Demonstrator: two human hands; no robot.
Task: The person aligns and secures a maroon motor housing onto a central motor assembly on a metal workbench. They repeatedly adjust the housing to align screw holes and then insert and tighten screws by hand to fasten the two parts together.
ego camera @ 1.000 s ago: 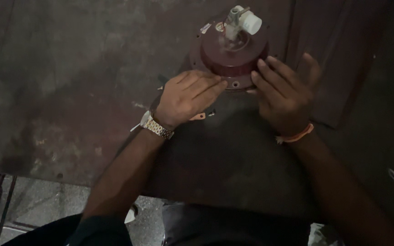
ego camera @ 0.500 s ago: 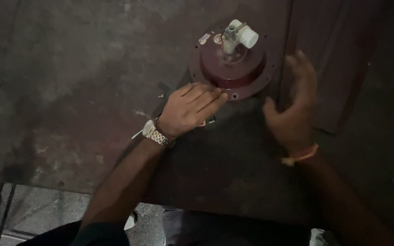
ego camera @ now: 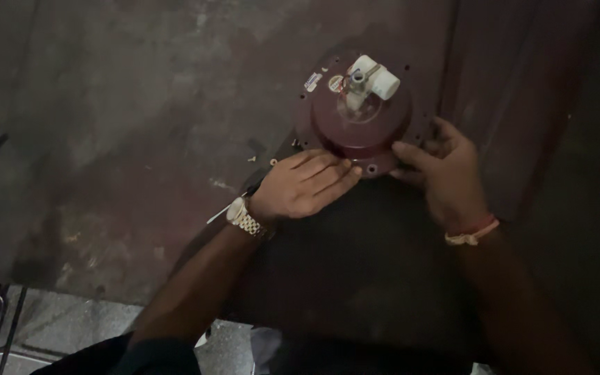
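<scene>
Left hand (ego camera: 303, 187) flat, fingertips pressing rim of maroon round flange (ego camera: 359, 118), gripping nothing; right hand (ego camera: 446, 173) pinching opposite edge, steadying it on worn table (ego camera: 105, 125)

Both hands on maroon round flange (ego camera: 360, 125): left hand (ego camera: 305, 185) fingertips at near rim, right hand (ego camera: 446, 171) gripping right edge, white fitting (ego camera: 371, 78) on top
</scene>
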